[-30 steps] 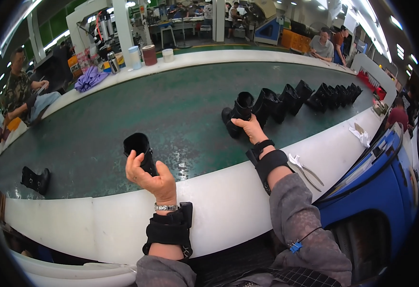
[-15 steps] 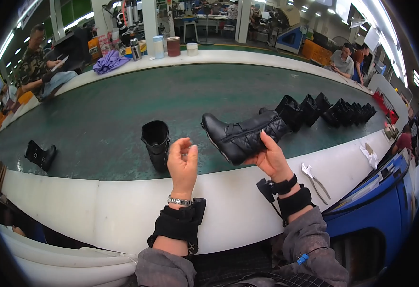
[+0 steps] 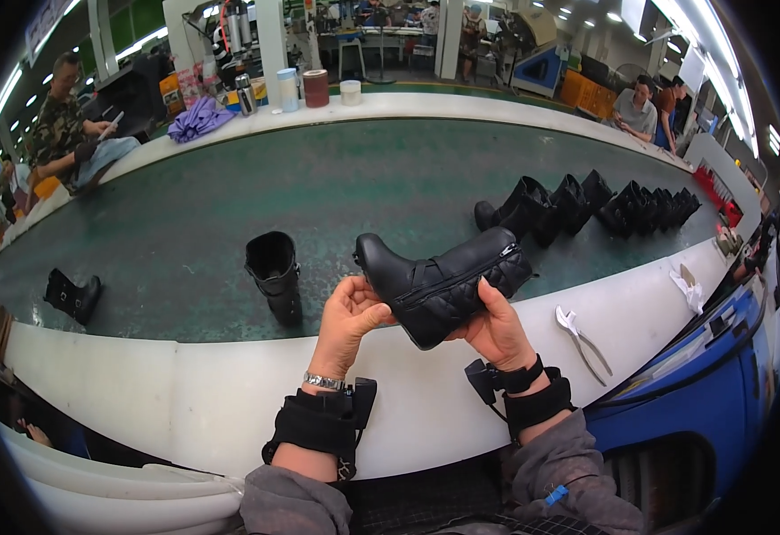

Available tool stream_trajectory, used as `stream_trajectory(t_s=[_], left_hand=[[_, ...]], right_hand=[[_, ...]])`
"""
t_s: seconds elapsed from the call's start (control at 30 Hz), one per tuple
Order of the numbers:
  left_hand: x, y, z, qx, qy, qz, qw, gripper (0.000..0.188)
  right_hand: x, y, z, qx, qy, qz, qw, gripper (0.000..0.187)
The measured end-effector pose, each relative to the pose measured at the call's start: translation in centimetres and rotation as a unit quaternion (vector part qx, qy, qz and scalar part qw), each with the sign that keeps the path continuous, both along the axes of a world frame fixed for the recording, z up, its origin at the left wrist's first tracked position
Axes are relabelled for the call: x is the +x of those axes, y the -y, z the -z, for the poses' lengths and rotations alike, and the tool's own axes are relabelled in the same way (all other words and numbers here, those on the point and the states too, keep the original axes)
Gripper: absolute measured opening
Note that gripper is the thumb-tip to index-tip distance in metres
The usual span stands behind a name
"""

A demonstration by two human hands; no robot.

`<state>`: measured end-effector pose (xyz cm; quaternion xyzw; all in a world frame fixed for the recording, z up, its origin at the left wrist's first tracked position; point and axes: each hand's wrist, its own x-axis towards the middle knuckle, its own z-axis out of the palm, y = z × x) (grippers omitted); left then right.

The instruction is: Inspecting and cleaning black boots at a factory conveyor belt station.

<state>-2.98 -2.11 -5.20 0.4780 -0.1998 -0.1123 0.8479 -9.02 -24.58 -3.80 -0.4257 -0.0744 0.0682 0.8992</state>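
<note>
A black boot point(image 3: 443, 281) with a side zipper and quilted shaft is held sideways above the near edge, its toe to the left. My right hand point(image 3: 497, 328) grips the shaft from below, thumb on the quilting. At the toe and sole end, my left hand point(image 3: 352, 316) is closed on the same boot, its fingertips partly hidden behind it. To the left of my left hand, another black boot point(image 3: 274, 276) stands upright on the green belt point(image 3: 176, 196).
Pliers point(image 3: 583, 343) lie on the white ledge point(image 3: 229, 383), right of my right hand. Several black boots point(image 3: 568, 205) stand in a row at the right; another boot point(image 3: 73, 294) stands far left. Across the belt are tape rolls point(image 3: 316, 89), a purple cloth point(image 3: 198, 120) and people.
My left hand has moved up to the boot and taken hold of its toe end. The boot has come nearer and turned, showing its zipper and sole edge differently.
</note>
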Motion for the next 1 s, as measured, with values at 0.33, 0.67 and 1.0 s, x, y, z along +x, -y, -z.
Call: stream_trajectory(t_s=[0.33,0.67,1.0], left_hand=[[0.8,1.2,1.8,0.073,0.029,-0.041,0.996,0.032],[-0.7,1.9,-0.3,0.095,-0.004,-0.003,0.995,0.050],[-0.1,1.5,2.1,-0.182,-0.169,0.234,0.940,0.058]], right_hand=[[0.1,0.6,0.2,0.009,-0.007,0.005,1.000,0.054],[0.5,0.5,0.4,-0.001,-0.021,0.045,0.999,0.046],[-1.3,0.2,-1.5,-0.037,0.127,-0.043,0.990,0.075]])
